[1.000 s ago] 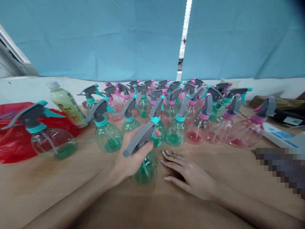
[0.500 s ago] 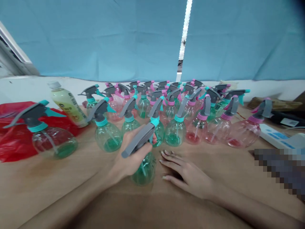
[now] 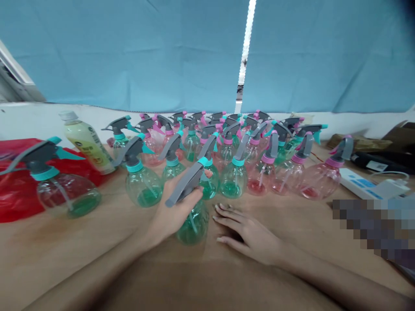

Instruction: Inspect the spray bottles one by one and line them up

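Note:
My left hand is wrapped round the neck of a spray bottle with a clear green body, a turquoise collar and a grey trigger head. The bottle looks upright, close in front of the row; part of its neck is hidden behind my fingers. Palm down on the wooden table, my right hand lies just right of that bottle, fingers stretched and spread, holding nothing. Beyond both hands, green bottles such as this spray bottle and pink ones such as this pink spray bottle stand in close rows.
At the left, another green spray bottle stands apart before a red plastic bag. A drink bottle leans behind it. To the right are a white power strip and a black object. Blue sheeting covers the back.
The view has turned slightly right. My left hand and its spray bottle have shifted a little away from me, towards the row. My right hand still rests on the table.

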Demonstrator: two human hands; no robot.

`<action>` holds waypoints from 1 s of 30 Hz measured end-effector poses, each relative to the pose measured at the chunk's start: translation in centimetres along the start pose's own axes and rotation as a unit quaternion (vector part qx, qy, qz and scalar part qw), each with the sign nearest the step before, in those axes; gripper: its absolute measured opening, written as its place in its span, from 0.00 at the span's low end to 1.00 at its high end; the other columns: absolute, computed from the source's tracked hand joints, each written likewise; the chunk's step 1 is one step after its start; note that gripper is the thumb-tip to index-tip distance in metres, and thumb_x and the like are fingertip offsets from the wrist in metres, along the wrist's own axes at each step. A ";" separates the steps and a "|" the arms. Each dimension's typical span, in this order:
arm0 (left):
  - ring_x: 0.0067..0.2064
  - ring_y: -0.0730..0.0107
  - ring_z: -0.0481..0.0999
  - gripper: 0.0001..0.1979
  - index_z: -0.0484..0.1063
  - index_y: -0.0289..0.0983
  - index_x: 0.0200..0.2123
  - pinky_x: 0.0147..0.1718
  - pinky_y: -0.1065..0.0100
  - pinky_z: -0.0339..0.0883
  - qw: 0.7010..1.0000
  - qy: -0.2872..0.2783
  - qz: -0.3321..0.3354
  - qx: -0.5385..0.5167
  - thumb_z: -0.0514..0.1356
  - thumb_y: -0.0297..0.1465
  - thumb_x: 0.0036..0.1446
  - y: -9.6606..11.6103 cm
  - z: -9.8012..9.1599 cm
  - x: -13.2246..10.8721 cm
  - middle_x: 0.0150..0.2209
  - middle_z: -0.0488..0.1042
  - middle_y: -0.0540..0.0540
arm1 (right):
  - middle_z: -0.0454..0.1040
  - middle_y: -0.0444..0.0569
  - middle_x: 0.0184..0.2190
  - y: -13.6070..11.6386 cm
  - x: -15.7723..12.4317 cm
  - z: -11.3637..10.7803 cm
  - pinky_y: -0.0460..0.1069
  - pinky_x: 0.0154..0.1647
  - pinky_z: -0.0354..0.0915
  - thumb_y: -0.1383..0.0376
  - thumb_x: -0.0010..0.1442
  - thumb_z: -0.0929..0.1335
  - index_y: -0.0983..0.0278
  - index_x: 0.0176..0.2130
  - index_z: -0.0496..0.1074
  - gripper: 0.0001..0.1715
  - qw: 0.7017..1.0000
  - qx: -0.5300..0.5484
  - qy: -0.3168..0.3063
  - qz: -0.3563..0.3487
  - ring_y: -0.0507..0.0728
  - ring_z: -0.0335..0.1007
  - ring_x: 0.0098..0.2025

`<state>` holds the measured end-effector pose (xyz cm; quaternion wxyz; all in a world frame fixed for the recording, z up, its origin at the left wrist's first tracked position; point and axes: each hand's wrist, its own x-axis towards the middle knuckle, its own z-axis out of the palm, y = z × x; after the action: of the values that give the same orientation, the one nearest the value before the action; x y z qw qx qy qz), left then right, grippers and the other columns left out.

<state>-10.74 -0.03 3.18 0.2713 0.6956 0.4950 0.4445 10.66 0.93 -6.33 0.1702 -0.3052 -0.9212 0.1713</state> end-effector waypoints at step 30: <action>0.23 0.69 0.66 0.15 0.72 0.44 0.45 0.26 0.68 0.61 1.000 0.018 0.003 0.012 0.55 0.30 0.54 0.3 0.1 0.3 0.23 0.68 0.55 | 0.59 0.53 0.64 0.1 -0.1 0.0 0.59 0.66 0.53 0.52 0.64 0.63 0.64 0.61 0.62 0.31 0.999 0.018 0.030 -0.010 0.60 0.52 0.66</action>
<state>-10.48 0.12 3.46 0.2524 0.6923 0.5028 0.4519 10.79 0.96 -6.43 0.2048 -0.2982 -0.9154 0.1766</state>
